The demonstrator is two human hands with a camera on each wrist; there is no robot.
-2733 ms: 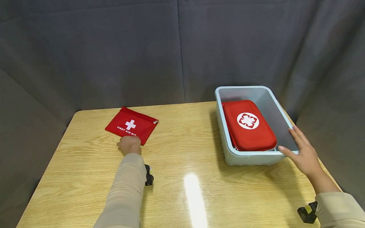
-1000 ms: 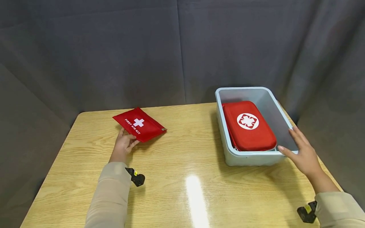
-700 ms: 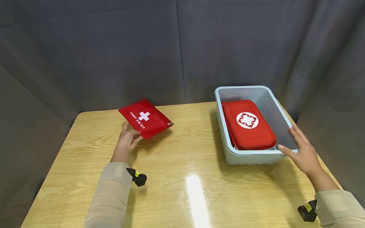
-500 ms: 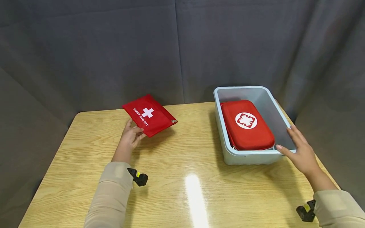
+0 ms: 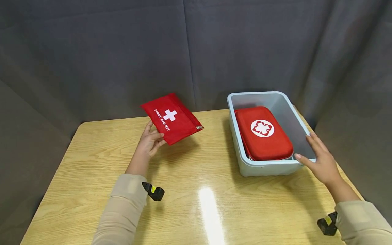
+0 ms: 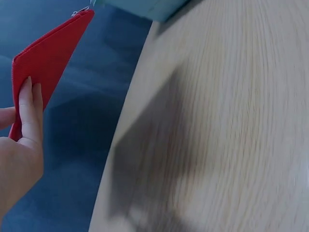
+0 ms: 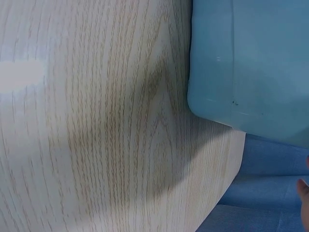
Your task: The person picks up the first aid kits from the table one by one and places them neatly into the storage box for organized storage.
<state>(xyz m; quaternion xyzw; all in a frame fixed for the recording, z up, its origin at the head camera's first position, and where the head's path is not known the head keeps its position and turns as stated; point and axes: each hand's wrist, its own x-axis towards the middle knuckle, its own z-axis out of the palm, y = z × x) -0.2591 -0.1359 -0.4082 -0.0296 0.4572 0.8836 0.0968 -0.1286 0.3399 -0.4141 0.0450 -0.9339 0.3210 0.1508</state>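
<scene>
My left hand (image 5: 150, 140) pinches the lower corner of a flat red zip pouch (image 5: 180, 126) marked FIRST AID KIT with a white cross. The pouch hangs tilted above the table, its zipper pull toward the right. In the left wrist view, the fingers lie along one face of the pouch (image 6: 50, 55) and the thumb is on the other. At the near right corner of a light blue plastic bin (image 5: 269, 168), my right hand (image 5: 325, 165) rests with fingers and thumb spread at the rim. Inside the bin lies a red hard case (image 5: 272, 144) with a white round emblem.
The wooden table (image 5: 196, 163) carries the bin at its back right. A dark grey curtain (image 5: 122, 61) closes off the back and both sides. Small black cameras sit at both wrists, beside the beige sleeves (image 5: 122, 204).
My left hand first lay over the flat pouch, then took its lower edge, lifted it off the table and carried it rightward. The right hand and bin have stayed in place.
</scene>
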